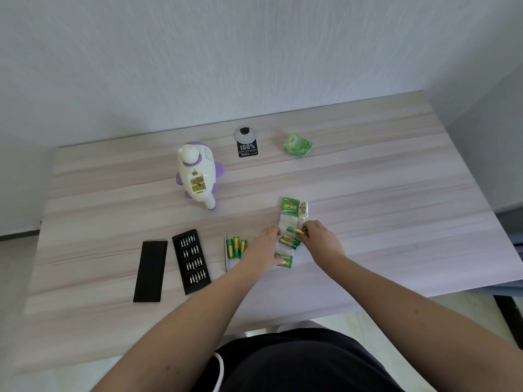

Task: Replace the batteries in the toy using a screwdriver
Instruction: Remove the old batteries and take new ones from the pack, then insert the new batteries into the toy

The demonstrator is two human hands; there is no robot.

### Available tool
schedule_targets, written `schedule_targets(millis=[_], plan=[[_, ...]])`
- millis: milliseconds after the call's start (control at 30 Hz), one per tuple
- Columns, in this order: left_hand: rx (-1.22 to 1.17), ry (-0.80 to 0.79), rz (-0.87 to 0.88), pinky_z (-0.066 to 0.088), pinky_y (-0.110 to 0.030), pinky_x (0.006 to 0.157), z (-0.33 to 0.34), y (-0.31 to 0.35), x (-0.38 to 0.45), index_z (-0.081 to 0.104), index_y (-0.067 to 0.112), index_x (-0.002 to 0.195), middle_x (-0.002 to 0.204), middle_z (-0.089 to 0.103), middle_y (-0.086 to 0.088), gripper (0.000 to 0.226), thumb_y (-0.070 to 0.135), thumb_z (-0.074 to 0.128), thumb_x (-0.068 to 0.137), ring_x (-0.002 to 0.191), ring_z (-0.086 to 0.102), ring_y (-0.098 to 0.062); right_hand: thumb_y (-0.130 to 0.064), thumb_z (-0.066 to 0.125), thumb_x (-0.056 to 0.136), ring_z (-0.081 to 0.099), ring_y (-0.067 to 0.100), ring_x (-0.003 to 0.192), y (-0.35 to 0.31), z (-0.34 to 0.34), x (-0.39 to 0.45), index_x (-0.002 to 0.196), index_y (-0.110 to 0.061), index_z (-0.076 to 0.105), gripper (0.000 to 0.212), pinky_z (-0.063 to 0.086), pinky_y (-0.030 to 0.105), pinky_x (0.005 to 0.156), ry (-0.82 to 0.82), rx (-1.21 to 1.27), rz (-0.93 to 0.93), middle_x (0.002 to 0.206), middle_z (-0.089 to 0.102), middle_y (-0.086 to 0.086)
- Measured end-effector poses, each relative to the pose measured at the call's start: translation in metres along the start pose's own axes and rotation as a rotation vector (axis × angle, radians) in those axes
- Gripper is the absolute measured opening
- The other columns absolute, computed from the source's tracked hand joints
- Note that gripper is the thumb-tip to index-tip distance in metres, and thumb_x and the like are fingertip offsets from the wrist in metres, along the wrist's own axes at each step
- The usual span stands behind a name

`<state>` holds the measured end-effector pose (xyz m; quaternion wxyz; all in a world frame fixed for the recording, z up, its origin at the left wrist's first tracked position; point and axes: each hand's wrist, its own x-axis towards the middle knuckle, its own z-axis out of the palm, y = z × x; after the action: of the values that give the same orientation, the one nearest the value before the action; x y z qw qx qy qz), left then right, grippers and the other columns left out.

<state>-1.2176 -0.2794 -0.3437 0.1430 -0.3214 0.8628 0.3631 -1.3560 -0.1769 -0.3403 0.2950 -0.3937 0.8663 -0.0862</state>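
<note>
A white and purple toy [196, 175] lies on the wooden table [368, 179] with its battery compartment open and facing up. Three green and yellow batteries [236, 247] lie side by side beside a thin screwdriver [226, 253]. A clear battery pack [288, 244] with a green GP card holds more batteries. My left hand [264, 246] rests on the pack's near left side, thumb on its lower end. My right hand [322, 239] pinches one green battery [294, 230] at the pack's upper part.
A black tray of screwdriver bits [191, 261] and its black lid [150, 271] lie at the left front. A crumpled green wrapper [298, 144] and a round cable grommet with a black label [246, 142] sit at the back. The table's front edge is close to my body.
</note>
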Motion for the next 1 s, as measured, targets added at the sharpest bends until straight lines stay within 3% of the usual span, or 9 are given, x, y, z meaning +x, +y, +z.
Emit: schedule_targets(millis=[133, 233, 333, 400, 633, 800, 1000], plan=[[-0.040, 0.026, 0.007, 0.043, -0.031, 0.084, -0.005, -0.001, 0.000, 0.045, 0.011, 0.126, 0.125, 0.052, -0.006, 0.057, 0.031, 0.075, 0.082, 0.104, 0.054, -0.021, -0.028, 0.045, 0.101, 0.052, 0.023, 0.084, 0.007, -0.010, -0.007, 0.108, -0.011, 0.053, 0.021, 0.037, 0.031, 0.066, 0.039, 0.050, 0.044, 0.106, 0.056, 0.006], [-0.110, 0.124, -0.004, 0.035, -0.027, 0.072, -0.013, -0.002, 0.001, 0.050, 0.012, 0.118, 0.102, 0.051, 0.002, 0.042, 0.036, 0.067, 0.088, 0.087, 0.048, -0.014, -0.027, 0.049, 0.099, 0.052, 0.021, 0.078, 0.011, -0.018, -0.018, 0.106, -0.012, 0.055, 0.018, 0.038, 0.031, 0.062, 0.128, 0.204, 0.099, 0.098, 0.056, 0.004], [-0.238, 0.208, -0.027, 0.043, -0.029, 0.071, -0.024, 0.002, 0.002, 0.055, 0.014, 0.110, 0.084, 0.053, 0.005, 0.033, 0.039, 0.063, 0.091, 0.074, 0.050, -0.013, -0.027, 0.053, 0.097, 0.060, 0.024, 0.080, 0.005, -0.023, -0.027, 0.103, -0.015, 0.057, 0.014, 0.048, 0.037, 0.064, 0.193, 0.365, 0.103, 0.089, 0.059, 0.002], [-0.340, 0.234, -0.022, 0.046, -0.025, 0.071, -0.034, 0.010, 0.001, 0.057, 0.017, 0.110, 0.083, 0.056, 0.008, 0.029, 0.038, 0.063, 0.091, 0.070, 0.052, -0.009, -0.028, 0.056, 0.095, 0.064, 0.024, 0.080, -0.006, -0.026, -0.031, 0.101, -0.018, 0.058, 0.012, 0.054, 0.042, 0.071, 0.205, 0.444, 0.062, 0.086, 0.061, 0.001], [-0.760, 0.317, 0.065, 0.050, -0.016, 0.074, -0.078, 0.018, -0.030, 0.064, 0.030, 0.102, 0.093, 0.069, 0.007, 0.012, 0.030, 0.066, 0.091, 0.085, 0.064, -0.011, -0.029, 0.060, 0.093, 0.068, 0.017, 0.076, -0.068, -0.048, -0.048, 0.099, -0.025, 0.058, 0.007, 0.054, 0.031, 0.068, 0.240, 0.621, -0.061, 0.086, 0.067, 0.003], [-0.962, 0.365, 0.126, 0.054, -0.030, 0.087, -0.112, 0.009, -0.057, 0.068, 0.031, 0.094, 0.088, 0.071, 0.004, 0.010, 0.023, 0.069, 0.089, 0.087, 0.065, -0.011, -0.026, 0.063, 0.092, 0.068, 0.010, 0.073, -0.117, -0.060, -0.062, 0.100, -0.022, 0.059, 0.009, 0.049, 0.012, 0.062, 0.277, 0.740, -0.126, 0.084, 0.068, 0.000], [-1.104, 0.495, 0.198, 0.050, -0.025, 0.090, -0.150, -0.013, -0.092, 0.069, 0.022, 0.095, 0.096, 0.073, 0.005, 0.008, 0.017, 0.068, 0.090, 0.098, 0.066, -0.009, -0.019, 0.068, 0.089, 0.068, 0.011, 0.071, -0.171, -0.067, -0.077, 0.096, -0.033, 0.064, 0.017, 0.050, 0.013, 0.065, 0.313, 0.886, -0.205, 0.076, 0.065, -0.006]])
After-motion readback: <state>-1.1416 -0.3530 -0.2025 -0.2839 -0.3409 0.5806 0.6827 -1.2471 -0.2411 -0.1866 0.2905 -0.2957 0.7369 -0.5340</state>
